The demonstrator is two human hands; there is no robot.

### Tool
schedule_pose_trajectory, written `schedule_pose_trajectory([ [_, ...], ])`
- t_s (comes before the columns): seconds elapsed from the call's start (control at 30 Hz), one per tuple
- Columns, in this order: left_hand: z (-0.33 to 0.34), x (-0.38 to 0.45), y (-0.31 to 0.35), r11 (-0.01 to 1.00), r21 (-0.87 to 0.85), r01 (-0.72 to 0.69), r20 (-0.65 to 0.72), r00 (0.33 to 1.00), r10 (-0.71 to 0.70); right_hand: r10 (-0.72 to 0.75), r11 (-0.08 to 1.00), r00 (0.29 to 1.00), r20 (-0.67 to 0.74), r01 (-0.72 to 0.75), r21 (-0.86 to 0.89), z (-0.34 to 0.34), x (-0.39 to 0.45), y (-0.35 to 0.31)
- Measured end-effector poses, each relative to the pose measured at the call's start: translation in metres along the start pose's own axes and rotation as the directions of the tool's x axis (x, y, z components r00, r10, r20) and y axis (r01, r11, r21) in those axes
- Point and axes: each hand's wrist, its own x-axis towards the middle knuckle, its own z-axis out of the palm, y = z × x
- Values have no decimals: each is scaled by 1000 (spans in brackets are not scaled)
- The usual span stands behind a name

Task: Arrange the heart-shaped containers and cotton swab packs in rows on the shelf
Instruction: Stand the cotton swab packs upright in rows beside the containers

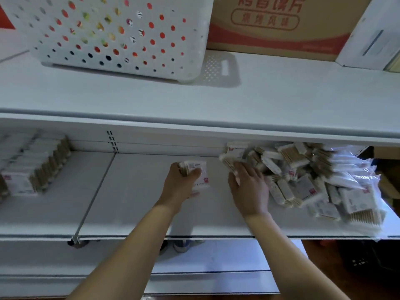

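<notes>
Left hand gripping flat plastic-wrapped swab pack

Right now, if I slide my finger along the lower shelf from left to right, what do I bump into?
Neat row of swab packs → metal divider → left hand holding one pack → right hand → messy pile of packs.

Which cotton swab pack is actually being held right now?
The lone cotton swab pack mid-shelf, in the left hand grip. It sits apart from the loose pile on the right and the neat rows at left.
</notes>
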Motion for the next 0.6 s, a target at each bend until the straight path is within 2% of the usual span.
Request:
schedule_pose_trajectory([
  [0.1, 18, -2, 1, 996, -87, 6, 19, 1000, -4, -148, 978, 987, -64, 155, 136, -2, -15, -23],
  [0.23, 37, -12, 7, 986, -162, 40, 59, 998, -31, -143, 941, 990, 16, 132, 311, -3, -34, -31],
  [0.3, 43, -15, 7, 989, -145, 9, 96, 995, 5, -225, 909, 974, 4, 208, 361, -9, -43, -28],
  [0.37, 47, -15, 4, 995, -82, -49, 62, 997, 54, -279, 880, 960, -15, 262, 397, -13, -45, -19],
  [0.43, 49, -14, 2, 996, -60, -73, 17, 997, 74, -213, 926, 977, 14, 197, 322, -13, -38, -4],
  [0.5, 47, -12, -2, 995, -75, -62, -1, 998, 62, -21, 995, 989, 145, 7, 96, -11, -27, 11],
  [0.53, 45, -12, -2, 996, -61, -61, -10, 998, 61, 72, 997, 970, 233, -68, -25, -8, -23, 16],
  [0.6, 42, -14, -3, 997, -23, -76, -31, 997, 75, 166, 975, 917, 362, -99, -198, -1, -17, 20],
])
